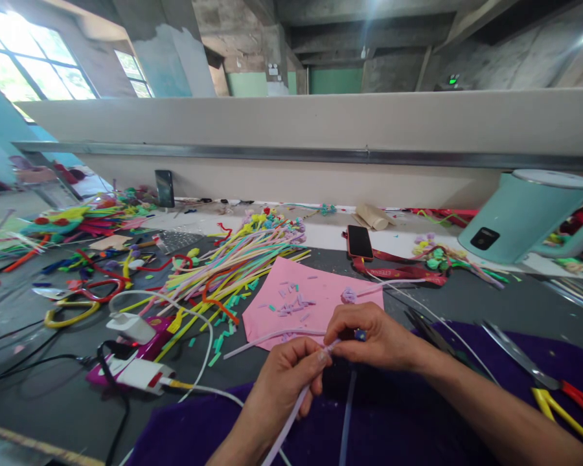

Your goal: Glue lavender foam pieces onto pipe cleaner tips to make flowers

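Low over the dark cloth, my left hand (285, 374) pinches a pale lilac pipe cleaner (291, 417), which trails down toward the bottom edge. My right hand (366, 331) meets it fingertip to fingertip and is closed on the lilac strands too; the exact crossing is hidden by the fingers. Just behind the hands lies a pink sheet (267, 291) with short cut lilac pieces (291, 307) scattered on it. Beyond my right hand sits a curled lilac pipe cleaner flower (348, 295) with a straight stem.
A bundle of coloured pipe cleaners (233, 259) spreads left of the sheet. Nearby are a power strip with chargers (136, 369), yellow-handled scissors (72, 314), a phone (359, 242) and a mint kettle (505, 220). Red-and-yellow-handled scissors (548, 382) lie right of my right forearm.
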The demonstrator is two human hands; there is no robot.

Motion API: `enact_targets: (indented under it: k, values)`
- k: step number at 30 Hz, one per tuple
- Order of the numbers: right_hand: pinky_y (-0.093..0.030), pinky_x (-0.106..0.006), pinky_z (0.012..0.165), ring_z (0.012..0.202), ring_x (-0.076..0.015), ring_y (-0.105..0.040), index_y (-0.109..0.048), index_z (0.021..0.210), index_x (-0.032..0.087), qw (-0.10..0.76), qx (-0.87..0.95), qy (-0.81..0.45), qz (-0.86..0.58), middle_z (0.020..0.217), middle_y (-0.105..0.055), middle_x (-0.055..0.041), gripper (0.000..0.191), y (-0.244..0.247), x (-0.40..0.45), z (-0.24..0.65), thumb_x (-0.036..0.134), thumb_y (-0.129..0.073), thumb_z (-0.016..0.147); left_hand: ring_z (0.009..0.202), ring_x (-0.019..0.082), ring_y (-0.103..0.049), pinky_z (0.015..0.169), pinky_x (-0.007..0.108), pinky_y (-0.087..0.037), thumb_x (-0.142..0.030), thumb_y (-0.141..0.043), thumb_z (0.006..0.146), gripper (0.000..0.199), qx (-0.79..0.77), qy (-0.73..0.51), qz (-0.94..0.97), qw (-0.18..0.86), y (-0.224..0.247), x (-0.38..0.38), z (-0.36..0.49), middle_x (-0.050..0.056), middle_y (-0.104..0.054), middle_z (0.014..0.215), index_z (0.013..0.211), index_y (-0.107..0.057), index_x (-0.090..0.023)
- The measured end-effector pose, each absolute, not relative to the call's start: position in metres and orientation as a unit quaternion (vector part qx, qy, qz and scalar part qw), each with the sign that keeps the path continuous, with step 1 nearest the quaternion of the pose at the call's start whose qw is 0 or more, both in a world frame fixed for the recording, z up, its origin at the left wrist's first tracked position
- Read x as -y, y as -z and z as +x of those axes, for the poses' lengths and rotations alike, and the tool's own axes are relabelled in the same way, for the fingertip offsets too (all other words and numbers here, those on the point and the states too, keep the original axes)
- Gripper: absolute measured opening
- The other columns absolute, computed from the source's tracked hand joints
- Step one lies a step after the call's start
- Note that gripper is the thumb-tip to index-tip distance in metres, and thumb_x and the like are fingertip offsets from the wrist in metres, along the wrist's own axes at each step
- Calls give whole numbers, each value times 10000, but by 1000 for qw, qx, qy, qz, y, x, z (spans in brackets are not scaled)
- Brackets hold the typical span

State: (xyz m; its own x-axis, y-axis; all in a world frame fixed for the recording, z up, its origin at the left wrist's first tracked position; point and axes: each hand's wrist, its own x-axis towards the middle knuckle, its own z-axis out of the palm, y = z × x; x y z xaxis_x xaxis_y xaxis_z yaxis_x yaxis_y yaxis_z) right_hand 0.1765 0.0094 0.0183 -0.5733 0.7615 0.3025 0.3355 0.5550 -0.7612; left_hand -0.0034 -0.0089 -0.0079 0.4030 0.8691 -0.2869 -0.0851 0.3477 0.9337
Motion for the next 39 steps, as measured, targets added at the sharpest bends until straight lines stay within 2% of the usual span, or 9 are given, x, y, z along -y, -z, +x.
enact_targets:
  k: [6,11,13,15,19,23,32,39]
  values:
    - [-427,-222,610,665,-125,-555,-647,819,145,315,815,-344,-345,731,-622,-19,95,-17,-9,176,131,-591,744,230,32,-358,265,143,-201,-370,-611,705,238,-425,-346,472,690,6,9,-2,-55,-535,381,613,-553,-159]
    - [-442,-230,597,683,-134,-571,-621,1032,170,331,777,-408,-347,805,-642,-30,305,-19,-9,180,265,-633,742,238,36,-385,257,145,-232,-374,-623,700,245,-413,-347,454,709,5,5,-6,-45,-570,423,621,-549,-154]
    - [-451,-228,579,670,-131,-574,-602,1058,172,354,731,-461,-358,828,-641,-32,321,-18,-10,181,284,-611,758,249,39,-406,254,140,-242,-370,-620,707,234,-401,-350,432,728,5,4,-8,-36,-590,452,645,-553,-154]
    - [-457,-224,570,651,-124,-573,-613,999,166,382,683,-496,-377,819,-635,-29,250,-17,-12,180,280,-577,779,274,38,-435,261,126,-255,-343,-609,728,210,-395,-362,405,741,5,4,-8,-33,-597,478,657,-549,-155]
    - [-428,-195,517,547,-92,-526,-608,786,149,423,636,-489,-421,658,-575,15,96,-12,-16,176,236,-572,773,305,37,-459,274,115,-290,-279,-593,755,160,-382,-381,370,756,5,5,-10,-29,-599,518,670,-538,-154]
    - [-386,-168,450,478,-69,-480,-575,705,147,423,613,-510,-430,581,-519,45,64,-12,-15,173,193,-578,750,359,44,-502,308,112,-336,-252,-605,753,144,-383,-400,371,745,5,4,-11,-18,-611,552,679,-540,-147]
    - [-386,-165,448,492,-72,-487,-594,759,153,408,613,-521,-431,593,-538,40,48,-16,-6,163,140,-563,725,393,50,-518,357,123,-347,-239,-643,717,145,-408,-414,395,711,6,7,-9,-9,-632,563,693,-529,-154]
    - [-378,-181,494,541,-67,-472,-609,868,172,399,675,-448,-429,736,-570,27,205,-20,-3,165,74,-575,691,362,48,-473,367,145,-318,-263,-665,676,167,-436,-428,435,662,6,9,-7,-19,-610,515,678,-545,-147]
